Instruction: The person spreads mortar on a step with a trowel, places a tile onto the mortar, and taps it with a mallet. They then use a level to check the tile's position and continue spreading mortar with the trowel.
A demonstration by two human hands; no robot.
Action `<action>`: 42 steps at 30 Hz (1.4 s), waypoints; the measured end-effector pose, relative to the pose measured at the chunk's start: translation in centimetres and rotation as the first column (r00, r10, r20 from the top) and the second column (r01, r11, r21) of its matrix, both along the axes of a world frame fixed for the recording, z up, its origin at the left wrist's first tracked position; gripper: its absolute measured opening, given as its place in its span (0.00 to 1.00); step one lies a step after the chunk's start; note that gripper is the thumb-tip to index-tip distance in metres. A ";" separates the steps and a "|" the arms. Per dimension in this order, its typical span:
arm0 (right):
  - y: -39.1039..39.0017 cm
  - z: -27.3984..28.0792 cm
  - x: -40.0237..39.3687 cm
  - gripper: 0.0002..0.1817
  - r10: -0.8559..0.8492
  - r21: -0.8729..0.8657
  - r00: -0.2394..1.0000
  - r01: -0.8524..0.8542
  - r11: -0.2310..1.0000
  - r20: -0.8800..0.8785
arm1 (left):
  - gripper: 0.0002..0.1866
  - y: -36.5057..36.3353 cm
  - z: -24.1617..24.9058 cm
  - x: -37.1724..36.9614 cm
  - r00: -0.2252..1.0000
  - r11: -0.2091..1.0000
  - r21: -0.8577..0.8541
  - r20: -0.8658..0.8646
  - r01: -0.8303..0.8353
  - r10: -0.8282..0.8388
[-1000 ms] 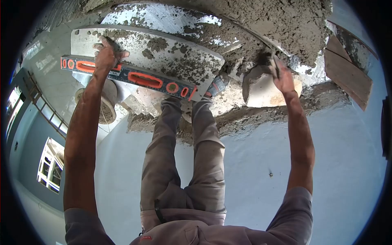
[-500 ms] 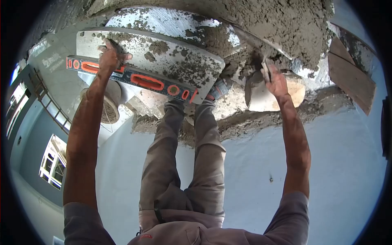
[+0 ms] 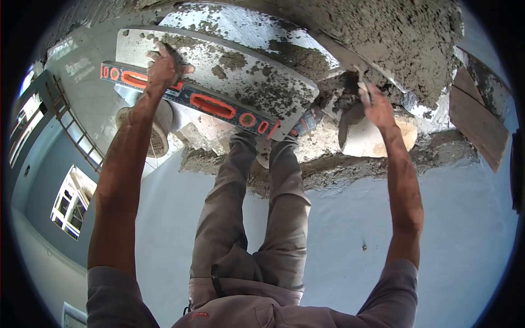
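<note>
My left hand (image 3: 164, 68) lies over a pale slab (image 3: 202, 63) spattered with mortar, its fingers spread and thumb out to the side. A black and orange spirit level (image 3: 232, 113) runs along the slab's near edge, passing under my left wrist. In my right hand (image 3: 378, 109) is a trowel (image 3: 359, 72), its fingers closed around the handle. The trowel's blade is hard to make out against the dark wet mortar (image 3: 336, 90) beside the slab's right end. Just below that hand sits a pale, rough stone block (image 3: 377, 136).
A mortar-covered surface (image 3: 399, 44) spreads across the top right. Brown boards (image 3: 478, 120) lean at the right. A bucket (image 3: 158, 134) stands left of my legs, beyond my left forearm. A ladder (image 3: 74, 126) is farther left. My shoe (image 3: 309, 121) shows beside the slab.
The whole view has shifted, so the slab and level appear farther right. My right hand has tilted the trowel, and its metal neck now shows above the fingers. The left hand stays on the slab.
</note>
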State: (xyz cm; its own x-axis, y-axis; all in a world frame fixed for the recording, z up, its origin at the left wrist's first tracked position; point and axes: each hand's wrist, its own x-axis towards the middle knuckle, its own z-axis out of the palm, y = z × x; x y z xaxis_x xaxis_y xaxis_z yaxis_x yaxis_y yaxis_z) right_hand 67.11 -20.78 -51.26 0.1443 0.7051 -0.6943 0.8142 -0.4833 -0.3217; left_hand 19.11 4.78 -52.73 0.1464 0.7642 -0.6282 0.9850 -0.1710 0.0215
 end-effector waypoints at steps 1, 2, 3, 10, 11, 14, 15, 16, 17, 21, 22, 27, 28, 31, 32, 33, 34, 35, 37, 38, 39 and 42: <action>-0.2 0.0 0.2 0.24 0.006 0.112 0.997 0.003 0.994 -0.081 | 0.72 0.0 0.4 0.5 1.000 1.000 0.003 -0.008 -0.007 0.007; -0.5 -0.4 0.0 0.24 0.014 0.112 0.996 -0.004 0.994 -0.089 | 0.73 0.0 0.7 1.0 0.998 1.000 -0.015 -0.064 0.006 -0.007; -0.1 0.1 -0.9 0.24 -0.034 0.104 0.989 0.049 0.993 -0.147 | 0.73 0.1 0.9 1.1 0.993 0.999 -0.035 -0.116 0.019 -0.023; 7.2 -1.4 -5.4 0.29 0.075 -0.362 0.986 -0.125 0.924 -0.150 | 0.72 -0.2 0.9 1.2 0.988 0.999 -0.031 -0.153 0.023 -0.028; 8.3 -1.2 -5.2 0.30 0.153 -0.361 0.970 -0.213 0.908 -0.188 | 0.72 0.0 0.8 1.3 0.989 0.999 -0.017 -0.147 0.031 -0.034; 9.0 -1.0 -4.6 0.31 0.232 -0.306 0.960 -0.271 0.913 -0.157 | 0.72 0.0 1.1 1.4 0.998 0.998 -0.046 -0.061 -0.030 0.027; 9.0 -0.5 -4.8 0.31 0.240 -0.264 0.954 -0.281 0.923 -0.177 | 0.72 0.0 0.9 1.3 0.998 0.999 -0.041 -0.060 -0.035 0.033; 9.3 0.4 -4.9 0.32 0.253 -0.320 0.960 -0.280 0.905 -0.123 | 0.72 0.0 0.7 1.2 0.994 1.000 -0.024 -0.107 0.009 -0.011; 9.1 0.6 -4.8 0.32 0.260 -0.319 0.958 -0.287 0.903 -0.125 | 0.72 -0.1 0.5 1.0 0.986 0.999 -0.014 -0.156 0.051 -0.053; 7.8 1.0 -1.3 0.35 0.030 -0.124 0.988 -0.050 0.991 -0.154 | 0.70 -0.2 1.2 1.6 0.995 0.999 -0.013 -0.095 -0.037 0.035; 9.2 4.3 -1.9 0.34 0.010 -0.326 0.994 -0.045 0.944 -0.109 | 0.69 -0.1 1.5 2.0 0.993 0.998 -0.021 -0.109 -0.054 0.052; 9.3 14.2 -1.2 0.33 -0.227 -0.529 0.922 0.029 0.848 -0.315 | 0.69 -0.2 1.5 2.0 0.992 0.996 -0.020 -0.101 -0.083 0.080; 9.4 15.7 -0.7 0.32 -0.295 -0.528 0.851 0.025 0.849 -0.435 | 0.69 -0.2 1.9 2.2 0.990 0.996 -0.037 -0.112 -0.086 0.082; 10.1 19.9 0.6 0.27 -0.617 -0.521 0.575 0.349 0.779 -0.538 | 0.68 0.2 2.0 2.4 0.989 0.996 -0.048 -0.129 -0.077 0.070; 10.4 20.8 1.1 0.25 -0.581 -0.467 0.578 0.353 0.811 -0.573 | 0.68 0.0 1.9 2.3 0.989 0.997 -0.045 -0.133 -0.065 0.059; 10.5 21.3 1.3 0.23 -0.544 -0.412 0.580 0.356 0.839 -0.606 | 0.68 -0.2 2.0 2.3 0.989 0.996 -0.053 -0.135 -0.069 0.061; 10.2 21.1 1.0 0.22 -0.416 -0.334 0.704 0.262 0.905 -0.575 | 0.68 -0.2 2.0 2.4 0.990 0.996 -0.051 -0.129 -0.071 0.064; 9.5 20.3 -0.2 0.20 -0.342 -0.276 0.758 0.221 0.936 -0.555 | 0.68 0.0 2.2 2.4 0.990 0.996 -0.045 -0.122 -0.074 0.068; 7.8 16.3 -3.8 0.19 0.193 0.134 0.958 -0.168 0.977 -0.213 | 0.67 -0.2 1.2 1.6 0.992 0.999 -0.022 -0.119 -0.050 0.047; 6.8 13.0 -5.0 0.20 0.303 0.160 0.952 -0.292 0.943 -0.045 | 0.67 -0.2 1.1 1.5 0.994 0.999 -0.015 -0.096 -0.053 0.051; 6.5 10.1 -6.1 0.20 0.395 0.162 0.910 -0.411 0.897 0.125 | 0.67 -0.2 1.0 1.6 0.996 0.999 -0.010 -0.073 -0.052 0.051; 9.7 4.5 -10.5 0.20 0.349 0.294 0.898 -0.421 0.858 0.268 | 0.67 -0.3 2.0 2.0 0.995 0.999 -0.023 -0.095 -0.046 0.043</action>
